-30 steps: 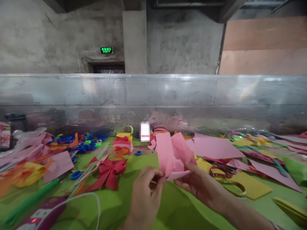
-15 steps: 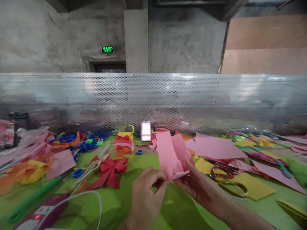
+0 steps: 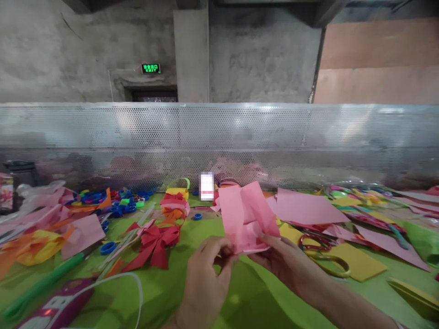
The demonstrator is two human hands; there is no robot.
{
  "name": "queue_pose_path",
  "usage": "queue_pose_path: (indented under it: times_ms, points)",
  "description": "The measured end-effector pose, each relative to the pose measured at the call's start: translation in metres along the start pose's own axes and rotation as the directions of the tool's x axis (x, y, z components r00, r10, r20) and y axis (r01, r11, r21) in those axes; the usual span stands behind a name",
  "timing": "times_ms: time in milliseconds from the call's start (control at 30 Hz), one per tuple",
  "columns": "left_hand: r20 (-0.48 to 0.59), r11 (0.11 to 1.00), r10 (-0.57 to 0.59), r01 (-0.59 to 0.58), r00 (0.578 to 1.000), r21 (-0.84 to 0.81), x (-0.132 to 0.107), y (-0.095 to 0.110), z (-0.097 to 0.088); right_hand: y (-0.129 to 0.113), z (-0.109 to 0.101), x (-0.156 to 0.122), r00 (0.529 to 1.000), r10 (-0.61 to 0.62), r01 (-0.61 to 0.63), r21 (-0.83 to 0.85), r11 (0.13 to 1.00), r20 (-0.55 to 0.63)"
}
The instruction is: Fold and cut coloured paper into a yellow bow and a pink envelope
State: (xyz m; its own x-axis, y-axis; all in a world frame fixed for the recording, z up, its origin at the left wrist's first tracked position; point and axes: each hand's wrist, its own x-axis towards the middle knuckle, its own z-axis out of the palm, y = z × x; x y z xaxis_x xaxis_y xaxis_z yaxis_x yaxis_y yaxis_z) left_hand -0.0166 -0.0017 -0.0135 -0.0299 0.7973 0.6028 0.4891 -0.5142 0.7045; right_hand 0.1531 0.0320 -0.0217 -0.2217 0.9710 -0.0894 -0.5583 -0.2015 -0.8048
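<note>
While your left hand pinches the lower left corner of the folded pink paper between thumb and fingers, your right hand grips its lower right side, thumb on the near face. Held between your 2 hands, the paper is above the green table covering, its 2 upper flaps pointing up. Left of your left hand lies a red bow, with a blue ring farther left and a purple power strip nearer you. Right of your right hand, 2 scissor handles, 1 red and 1 yellow, lie beside a yellow sheet.
</note>
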Motion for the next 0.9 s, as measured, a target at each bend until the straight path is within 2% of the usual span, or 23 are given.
queue_pose_path:
  times_ms: [233,367,467,567,633,733,800,833,900]
  points:
    - [0.007,0.993,0.112,-0.112,0.994,0.034,0.001,-0.001,-0.001,0.002,0.003,-0.005,0.997,-0.073,0.073,0.000,0.997,-0.020]
    - [-0.047,0.986,0.154,-0.151,0.987,0.071,0.002,0.000,-0.002,0.007,0.007,-0.006,0.999,0.000,0.002,0.049,0.999,-0.045]
    - [-0.034,0.999,0.038,-0.039,0.999,-0.032,0.003,0.000,0.000,0.008,0.007,-0.006,0.995,0.021,-0.017,0.043,0.999,-0.097]
    - [0.085,0.939,-0.170,0.188,0.982,-0.287,0.003,-0.001,0.003,0.007,0.004,-0.005,0.995,-0.069,0.066,-0.046,0.997,-0.072]
    - [0.207,0.802,-0.334,0.393,0.920,-0.449,0.003,-0.002,0.005,0.006,0.002,-0.004,0.990,-0.138,0.135,-0.105,0.985,-0.019]
    - [0.382,0.497,-0.524,0.638,0.761,-0.588,0.002,-0.003,0.007,0.008,0.000,-0.003,0.982,-0.188,0.190,-0.122,0.974,0.024]
    - [0.458,0.334,-0.577,0.707,0.677,-0.624,0.002,-0.002,0.007,0.008,-0.002,-0.002,0.985,-0.172,0.171,-0.107,0.979,0.003]
    - [0.486,0.285,-0.583,0.724,0.651,-0.628,0.002,-0.001,0.008,0.009,-0.002,-0.002,0.990,-0.143,0.139,-0.112,0.984,-0.023]
    - [0.516,0.250,-0.577,0.739,0.633,-0.626,0.002,-0.001,0.008,0.008,-0.003,-0.003,0.994,-0.069,0.055,-0.164,0.985,-0.080]
